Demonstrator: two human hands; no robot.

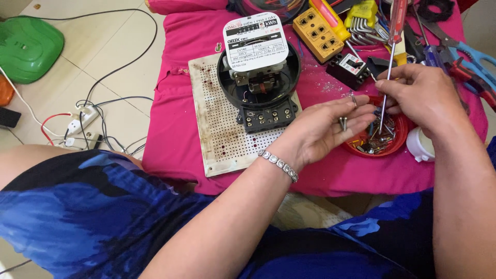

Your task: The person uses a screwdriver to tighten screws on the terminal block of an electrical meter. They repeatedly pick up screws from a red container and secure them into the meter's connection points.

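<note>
A low counter covered with a bright pink cloth (pixel 175 134) carries a white perforated plastic board (pixel 217 129), a yellow multi-socket block (pixel 318 35), a small black circuit breaker (pixel 347 68), a set of metal hex keys in a yellow holder (pixel 361 20), blue-handled pliers (pixel 473 59), a round red dish of screws (pixel 395 142) and a white cap (pixel 418 145). Beside the counter, the pale tiled floor (pixel 103 51) bears a green plastic stool (pixel 28 47) and a tangle of white plugs and wires (pixel 85 121).
</note>
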